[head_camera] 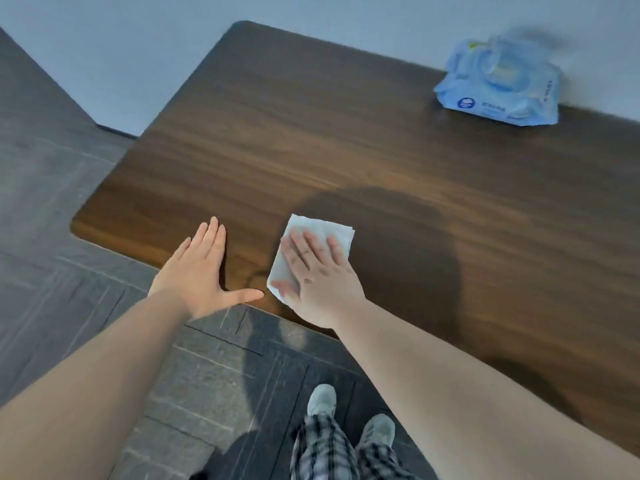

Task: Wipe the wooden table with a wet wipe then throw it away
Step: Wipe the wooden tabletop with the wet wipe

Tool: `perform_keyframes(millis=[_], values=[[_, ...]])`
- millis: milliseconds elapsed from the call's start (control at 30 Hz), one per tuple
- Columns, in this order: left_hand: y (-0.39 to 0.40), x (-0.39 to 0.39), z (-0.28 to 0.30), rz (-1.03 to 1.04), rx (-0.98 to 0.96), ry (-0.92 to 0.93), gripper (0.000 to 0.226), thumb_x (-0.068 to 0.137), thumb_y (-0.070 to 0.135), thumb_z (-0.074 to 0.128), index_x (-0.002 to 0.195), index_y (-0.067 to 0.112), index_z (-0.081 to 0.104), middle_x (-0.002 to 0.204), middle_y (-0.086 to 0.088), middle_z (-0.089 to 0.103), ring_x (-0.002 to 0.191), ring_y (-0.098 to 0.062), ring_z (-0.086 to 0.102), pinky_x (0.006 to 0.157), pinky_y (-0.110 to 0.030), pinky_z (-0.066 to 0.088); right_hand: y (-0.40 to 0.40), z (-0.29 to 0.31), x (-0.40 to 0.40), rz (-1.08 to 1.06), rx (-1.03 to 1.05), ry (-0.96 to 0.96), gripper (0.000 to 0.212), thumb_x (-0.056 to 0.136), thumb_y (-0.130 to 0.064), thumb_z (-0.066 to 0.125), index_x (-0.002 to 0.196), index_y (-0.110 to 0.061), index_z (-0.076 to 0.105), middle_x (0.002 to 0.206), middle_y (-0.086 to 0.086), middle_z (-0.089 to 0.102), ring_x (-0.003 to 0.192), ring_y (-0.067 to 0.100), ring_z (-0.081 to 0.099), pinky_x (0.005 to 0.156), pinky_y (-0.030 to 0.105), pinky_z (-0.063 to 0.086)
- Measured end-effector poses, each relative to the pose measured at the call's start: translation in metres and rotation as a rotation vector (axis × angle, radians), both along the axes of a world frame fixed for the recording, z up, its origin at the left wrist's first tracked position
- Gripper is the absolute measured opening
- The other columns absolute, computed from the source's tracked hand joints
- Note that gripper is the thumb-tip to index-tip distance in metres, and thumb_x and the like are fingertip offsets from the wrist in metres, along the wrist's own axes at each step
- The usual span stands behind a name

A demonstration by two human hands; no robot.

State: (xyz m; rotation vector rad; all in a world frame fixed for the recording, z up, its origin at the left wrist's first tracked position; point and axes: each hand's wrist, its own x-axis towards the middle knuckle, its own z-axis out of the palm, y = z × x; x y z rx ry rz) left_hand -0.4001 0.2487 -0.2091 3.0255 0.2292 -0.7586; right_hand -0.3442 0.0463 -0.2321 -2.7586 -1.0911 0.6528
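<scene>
A dark wooden table [346, 140] fills most of the view. A white wet wipe [304, 226] lies flat on it near the front edge. My right hand [317, 271] presses down on the wipe with spread fingers, covering its lower half. My left hand [201, 268] rests flat and open at the table's front edge, just left of the wipe, holding nothing.
A blue pack of wet wipes [502, 88] sits at the table's far right, by the pale wall. Grey tiled floor [69, 220] lies left of and in front of the table. My feet in grey shoes [349, 417] stand close to the front edge.
</scene>
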Motion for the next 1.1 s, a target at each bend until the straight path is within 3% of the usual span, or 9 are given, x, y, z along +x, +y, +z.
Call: perform_keyframes(millis=[133,233,400,567,833,1100], values=[[0.045,-0.017,-0.005,0.051,-0.055,-0.017,0.14,0.046,0.1,0.012,0.147,0.006,-0.015,0.157,-0.013,-0.019,0.146,-0.023,-0.014,0.118,-0.038,0.0,0.091,-0.005,0.003,0.004,0.008,0.003,0.069,0.094,-0.058,0.008,0.149,-0.021,-0.013,0.159,-0.002,-0.016,0.144,0.018,-0.022,0.115,0.044,-0.016],[0.049,-0.018,-0.011,0.091,-0.133,-0.054,0.141,0.046,0.098,0.023,0.146,0.007,-0.017,0.157,-0.009,-0.022,0.145,-0.02,-0.019,0.119,-0.037,-0.003,0.129,-0.009,0.012,0.026,0.022,-0.039,0.068,0.094,-0.057,0.008,0.15,-0.02,-0.009,0.16,-0.002,-0.012,0.145,0.018,-0.017,0.116,0.045,-0.014],[0.05,-0.018,-0.015,0.167,-0.18,-0.094,0.143,0.044,0.096,0.032,0.145,0.009,-0.022,0.156,-0.005,-0.025,0.143,-0.015,-0.023,0.118,-0.033,-0.007,0.146,-0.016,0.018,0.04,0.067,-0.097,0.065,0.096,-0.053,0.01,0.15,-0.02,-0.003,0.161,-0.003,-0.005,0.147,0.016,-0.01,0.118,0.045,-0.007],[0.048,-0.018,-0.014,0.165,-0.187,-0.096,0.142,0.047,0.096,0.033,0.145,0.009,-0.021,0.157,-0.004,-0.025,0.143,-0.015,-0.023,0.117,-0.033,-0.007,0.134,-0.015,0.019,0.042,0.068,-0.073,0.067,0.095,-0.056,0.009,0.15,-0.021,-0.007,0.16,-0.003,-0.009,0.146,0.016,-0.014,0.117,0.042,-0.01],[0.042,-0.011,-0.005,0.099,-0.095,-0.047,0.139,0.051,0.099,0.019,0.148,0.004,-0.01,0.158,-0.013,-0.015,0.146,-0.024,-0.011,0.118,-0.039,0.001,0.009,-0.008,0.006,-0.13,0.011,-0.056,0.07,0.092,-0.062,0.004,0.147,-0.024,-0.016,0.159,-0.004,-0.018,0.144,0.015,-0.021,0.117,0.04,-0.013],[-0.063,0.038,0.009,-0.266,-0.096,-0.023,0.123,0.061,0.092,0.006,0.149,0.007,-0.007,0.158,-0.008,-0.014,0.146,-0.018,-0.011,0.116,-0.032,-0.003,-0.178,-0.001,-0.031,-0.505,-0.127,-0.069,0.071,0.083,-0.065,-0.01,0.14,-0.026,-0.028,0.153,-0.005,-0.027,0.14,0.013,-0.027,0.113,0.036,-0.018]])
